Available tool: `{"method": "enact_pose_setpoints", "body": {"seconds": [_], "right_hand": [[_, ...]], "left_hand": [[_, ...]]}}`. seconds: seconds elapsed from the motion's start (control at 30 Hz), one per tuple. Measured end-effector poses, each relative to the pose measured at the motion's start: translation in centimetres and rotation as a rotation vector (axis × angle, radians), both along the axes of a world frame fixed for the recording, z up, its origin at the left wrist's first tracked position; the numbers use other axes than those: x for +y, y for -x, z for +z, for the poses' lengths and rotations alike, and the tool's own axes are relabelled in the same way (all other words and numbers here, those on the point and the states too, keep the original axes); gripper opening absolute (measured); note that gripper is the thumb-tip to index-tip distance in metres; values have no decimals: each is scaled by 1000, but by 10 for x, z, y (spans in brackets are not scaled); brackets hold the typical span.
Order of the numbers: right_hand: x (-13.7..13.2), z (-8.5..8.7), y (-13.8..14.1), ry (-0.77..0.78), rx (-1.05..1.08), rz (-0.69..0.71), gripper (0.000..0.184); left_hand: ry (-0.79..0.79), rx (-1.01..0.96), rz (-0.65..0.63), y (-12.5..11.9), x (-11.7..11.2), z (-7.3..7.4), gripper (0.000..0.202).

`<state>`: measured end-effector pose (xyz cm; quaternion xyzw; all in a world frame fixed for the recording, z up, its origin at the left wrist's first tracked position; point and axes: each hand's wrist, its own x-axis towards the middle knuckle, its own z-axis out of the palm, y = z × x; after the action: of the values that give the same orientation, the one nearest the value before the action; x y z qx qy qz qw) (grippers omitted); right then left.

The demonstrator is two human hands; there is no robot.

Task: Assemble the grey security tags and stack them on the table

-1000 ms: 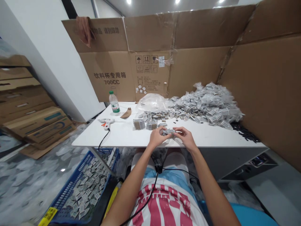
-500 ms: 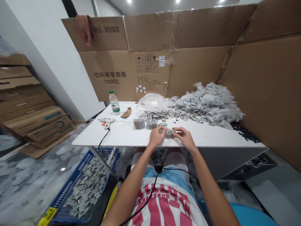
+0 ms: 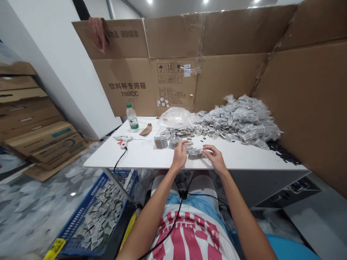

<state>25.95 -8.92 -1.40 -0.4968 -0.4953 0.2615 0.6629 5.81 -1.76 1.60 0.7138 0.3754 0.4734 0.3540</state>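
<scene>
A small stack of flat grey-and-white pieces with slot-like outlines (image 3: 195,154) lies near the table's front edge, between my hands. My left hand (image 3: 179,156) is at the left of this stack, fingers stretched forward beside another low pile (image 3: 188,144); I see nothing held in it. On the stack's right side, my right hand (image 3: 215,159) has its thumb and fingers apart, the tips close to the pieces. Two neater stacks stand to the left, one at the far left (image 3: 161,142) and one (image 3: 173,144) partly hidden behind my left hand.
Loose pieces and a large heap of plastic-wrapped ones (image 3: 244,119) lie at the back right. Small black parts (image 3: 284,153) are at the right edge. A glue gun (image 3: 124,141), a bottle (image 3: 132,117) and a brown curved piece (image 3: 146,129) sit left. Below is a blue basket (image 3: 73,216).
Both hands have let go of the stack between them. My left hand has drawn slightly left, and my right hand slightly right, uncovering more of the pieces.
</scene>
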Motion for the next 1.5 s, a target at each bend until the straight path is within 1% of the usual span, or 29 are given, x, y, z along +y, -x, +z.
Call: {"method": "enact_pose_setpoints", "body": {"seconds": [0.1, 0.2, 0.27, 0.37, 0.5, 0.63, 0.77, 0.83, 1.0, 1.2, 1.33, 1.5], "right_hand": [[2, -1, -1, -23, 6, -43, 32], [2, 0, 2, -58, -25, -90, 29], [1, 5, 5, -75, -89, -117, 26], [-4, 16, 13, -96, -221, -152, 22], [-11, 29, 23, -127, -399, -175, 19], [-12, 32, 30, -151, -526, -176, 23], [-12, 32, 35, -171, -593, -153, 27], [-13, 34, 38, -182, -592, -131, 27], [-17, 42, 45, -216, -540, -78, 20], [-19, 42, 50, -204, -454, -55, 16], [-17, 39, 50, -171, -366, -39, 15], [-17, 39, 50, -116, -249, 18, 17]], "left_hand": [[-1, -12, -19, -1, 1, -2, 39], [-31, -15, -71, -1, 3, -5, 42], [-35, -22, -129, -1, 4, -7, 44], [-33, -94, -200, -2, 3, -8, 46], [-57, -191, -244, -3, 3, -8, 47], [-44, -226, -265, -4, 2, -8, 42], [-19, -196, -288, -3, 1, -8, 40], [-33, -159, -293, -2, -1, -6, 39], [-139, -119, -274, 1, -5, 1, 35], [-82, -129, -298, 1, -4, 0, 40], [-110, -114, -262, 1, -2, -2, 44], [-91, -102, -260, 1, -3, -2, 50]]}}
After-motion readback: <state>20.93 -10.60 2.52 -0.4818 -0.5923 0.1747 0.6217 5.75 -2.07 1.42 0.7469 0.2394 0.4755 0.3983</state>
